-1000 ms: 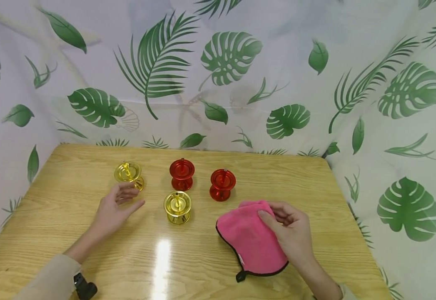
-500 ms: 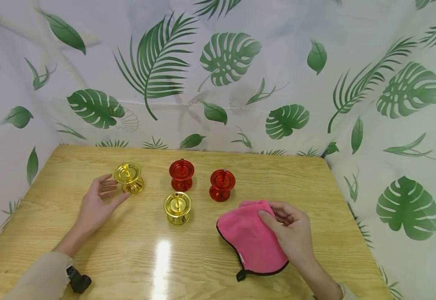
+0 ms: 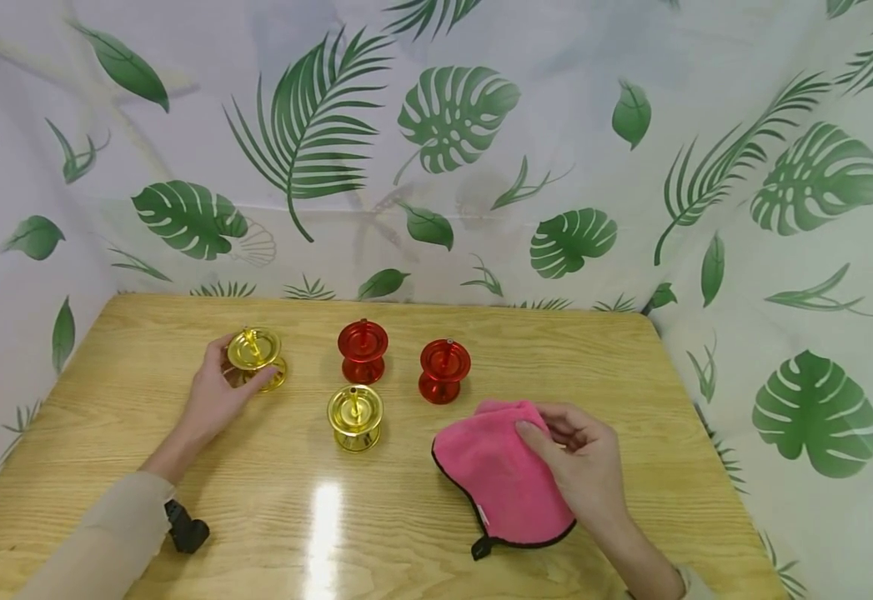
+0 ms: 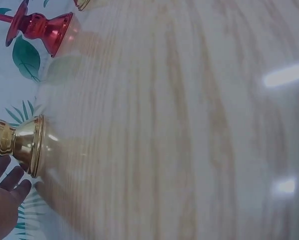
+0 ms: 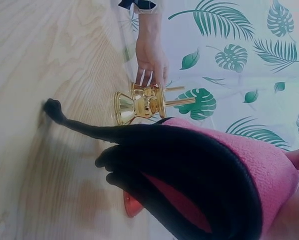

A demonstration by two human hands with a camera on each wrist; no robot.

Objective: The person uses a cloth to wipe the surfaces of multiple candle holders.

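My left hand (image 3: 211, 392) is around a gold candle holder (image 3: 253, 351) at the left, its thumb across the front of the waist and its fingers behind. In the left wrist view, fingertips (image 4: 14, 176) lie right at this holder's (image 4: 24, 142) narrow part. The holder stands upright on the table. At the right, my right hand (image 3: 589, 462) pinches a folded pink cloth (image 3: 507, 483) between thumb and fingers. A black border and a small black loop edge the cloth. The right wrist view shows its dark folded edges (image 5: 189, 150) close up.
Two red candle holders, one at the middle (image 3: 363, 350) and one farther right (image 3: 444, 371), stand behind a second gold candle holder (image 3: 355, 417). A leaf-patterned curtain (image 3: 451, 192) lines the back and sides of the wooden table (image 3: 271, 517).
My left hand first drew back to the left of the far-left gold candle holder, then came in and put its thumb and fingers round it. The right hand and cloth have stayed put.
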